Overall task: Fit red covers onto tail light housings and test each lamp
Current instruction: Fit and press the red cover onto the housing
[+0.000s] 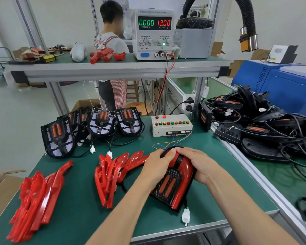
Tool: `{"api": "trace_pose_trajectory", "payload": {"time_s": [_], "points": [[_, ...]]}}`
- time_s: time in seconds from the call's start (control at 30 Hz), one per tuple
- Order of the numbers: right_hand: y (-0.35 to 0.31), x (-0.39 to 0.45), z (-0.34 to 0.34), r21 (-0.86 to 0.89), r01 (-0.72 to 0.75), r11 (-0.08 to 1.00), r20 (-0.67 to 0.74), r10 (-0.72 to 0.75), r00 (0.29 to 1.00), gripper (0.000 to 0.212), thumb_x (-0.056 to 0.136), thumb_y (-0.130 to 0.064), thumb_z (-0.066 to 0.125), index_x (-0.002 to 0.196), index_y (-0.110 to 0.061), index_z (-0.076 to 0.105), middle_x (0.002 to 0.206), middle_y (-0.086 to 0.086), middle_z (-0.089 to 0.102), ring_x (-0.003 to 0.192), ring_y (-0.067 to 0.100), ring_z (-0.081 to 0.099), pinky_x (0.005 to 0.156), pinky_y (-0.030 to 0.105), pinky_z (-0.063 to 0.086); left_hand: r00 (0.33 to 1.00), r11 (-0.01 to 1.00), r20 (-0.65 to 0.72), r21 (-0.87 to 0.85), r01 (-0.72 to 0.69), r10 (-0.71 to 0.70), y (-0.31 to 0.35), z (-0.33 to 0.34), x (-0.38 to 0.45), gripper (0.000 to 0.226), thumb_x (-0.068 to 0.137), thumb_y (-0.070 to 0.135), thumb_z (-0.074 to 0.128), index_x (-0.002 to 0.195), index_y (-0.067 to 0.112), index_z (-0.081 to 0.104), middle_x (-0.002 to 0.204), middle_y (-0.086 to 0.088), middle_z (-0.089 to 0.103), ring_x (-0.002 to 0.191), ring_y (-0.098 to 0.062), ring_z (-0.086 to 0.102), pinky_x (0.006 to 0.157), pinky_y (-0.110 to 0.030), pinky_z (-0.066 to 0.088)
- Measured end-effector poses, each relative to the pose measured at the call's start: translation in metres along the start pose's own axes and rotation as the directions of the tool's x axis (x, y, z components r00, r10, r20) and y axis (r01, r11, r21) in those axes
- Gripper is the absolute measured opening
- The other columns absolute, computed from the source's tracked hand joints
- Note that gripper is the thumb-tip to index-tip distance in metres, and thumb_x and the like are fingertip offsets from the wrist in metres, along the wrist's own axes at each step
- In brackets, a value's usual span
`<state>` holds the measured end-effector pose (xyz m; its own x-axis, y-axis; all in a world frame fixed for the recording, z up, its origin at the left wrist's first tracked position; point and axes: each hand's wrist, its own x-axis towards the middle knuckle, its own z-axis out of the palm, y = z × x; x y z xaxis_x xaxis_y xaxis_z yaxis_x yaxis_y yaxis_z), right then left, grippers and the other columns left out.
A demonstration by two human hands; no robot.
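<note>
Both hands pressed a red cover (181, 175) onto a tail light housing (166, 187) lying on the green worktop (78, 200). The left hand (157, 167) curled over the top-left edge; the right hand (200, 165) gripped the right flank. The plastic looked light, stiff and glossy, probably slippery; holding the rim seemed safest. Its white connector (185, 216) hung unplugged.
</note>
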<state>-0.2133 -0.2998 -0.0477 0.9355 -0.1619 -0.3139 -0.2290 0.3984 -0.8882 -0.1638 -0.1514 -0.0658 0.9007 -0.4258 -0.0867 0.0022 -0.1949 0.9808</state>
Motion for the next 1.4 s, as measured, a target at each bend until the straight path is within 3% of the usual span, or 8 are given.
{"api": "trace_pose_trajectory", "payload": {"time_s": [0.27,0.53,0.7,0.83,0.93,1.07,1.23,1.4], "points": [[0.001,0.000,0.001,-0.046,0.037,0.998,-0.016,-0.037,0.999,0.024,0.092,-0.015,0.070,0.110,0.000,0.074,0.099,0.022,0.075,0.079,0.029,0.072,0.077,0.038,0.062,1.000,1.000,0.023,-0.007,-0.001,0.001,-0.001,-0.003,-0.002,0.053,0.074,0.076,0.060,0.102,0.033,0.074,0.094,0.016,0.077,0.089,-0.003,0.073,0.089,-0.033,0.057],[0.003,0.000,-0.009,-0.090,0.061,0.994,-0.052,-0.065,0.997,0.029,0.090,-0.021,0.073,0.107,0.002,0.074,0.096,0.023,0.076,0.072,0.028,0.074,0.064,0.034,0.061,0.972,1.000,0.235,0.026,0.007,-0.013,-0.006,-0.022,-0.007,0.029,0.100,0.041,0.059,0.123,0.024,0.066,0.117,0.001,0.075,0.110,-0.018,0.071,0.103,-0.046,0.054],[0.004,0.003,-0.012,-0.122,0.090,0.989,-0.103,-0.102,0.989,0.022,0.092,-0.018,0.072,0.101,0.002,0.074,0.084,0.019,0.077,0.063,0.024,0.073,0.055,0.030,0.058,0.958,0.997,0.284,0.072,-0.042,0.020,-0.012,-0.032,-0.014,0.024,0.105,0.035,0.056,0.119,0.021,0.069,0.110,0.001,0.077,0.102,-0.015,0.074,0.093,-0.035,0.059],[0.005,0.006,-0.011,-0.150,0.057,0.987,-0.113,-0.074,0.991,0.033,0.092,-0.029,0.073,0.108,-0.001,0.074,0.096,0.021,0.077,0.078,0.030,0.074,0.072,0.038,0.063,0.975,0.986,0.191,0.100,-0.136,0.115,-0.014,-0.028,-0.017,0.022,0.105,0.034,0.056,0.107,0.019,0.072,0.099,-0.003,0.078,0.087,-0.012,0.074,0.079,-0.027,0.058],[0.004,0.003,-0.015,-0.177,0.061,0.982,-0.035,-0.068,0.997,0.032,0.090,-0.027,0.075,0.112,-0.004,0.073,0.102,0.019,0.077,0.088,0.032,0.074,0.080,0.041,0.061,0.983,0.992,0.148,0.043,-0.116,0.108,-0.016,-0.022,-0.018,0.023,0.105,0.034,0.056,0.103,0.018,0.073,0.093,-0.005,0.079,0.084,-0.018,0.076,0.076,-0.031,0.060],[0.004,0.002,-0.017,-0.239,0.116,0.964,-0.026,-0.126,0.992,0.018,0.089,-0.010,0.074,0.106,-0.003,0.074,0.096,0.018,0.078,0.078,0.025,0.075,0.068,0.034,0.062,0.985,0.989,0.095,0.024,-0.147,0.144,-0.022,-0.014,-0.023,0.028,0.105,0.033,0.057,0.103,0.012,0.074,0.094,-0.009,0.077,0.083,-0.018,0.071,0.083,-0.032,0.057],[0.003,-0.001,-0.018,-0.254,0.063,0.965,-0.039,-0.075,0.996,0.019,0.090,-0.016,0.075,0.106,-0.006,0.074,0.096,0.017,0.078,0.079,0.026,0.075,0.070,0.036,0.063,0.993,0.997,0.093,-0.037,-0.064,0.067,-0.024,-0.011,-0.025,0.032,0.103,0.040,0.058,0.102,0.012,0.074,0.098,-0.022,0.075,0.088,-0.035,0.074,0.089,-0.055,0.058],[0.002,-0.005,-0.021,-0.223,0.084,0.971,-0.104,-0.110,0.989,0.039,0.079,-0.032,0.081,0.111,-0.011,0.072,0.096,0.012,0.079,0.082,0.026,0.077,0.066,0.034,0.062,0.957,0.967,0.289,-0.247,0.068,0.006,-0.030,-0.014,-0.027,0.024,0.099,0.029,0.066,0.121,0.018,0.070,0.114,-0.009,0.077,0.108,-0.027,0.073,0.090,-0.040,0.060]]}}
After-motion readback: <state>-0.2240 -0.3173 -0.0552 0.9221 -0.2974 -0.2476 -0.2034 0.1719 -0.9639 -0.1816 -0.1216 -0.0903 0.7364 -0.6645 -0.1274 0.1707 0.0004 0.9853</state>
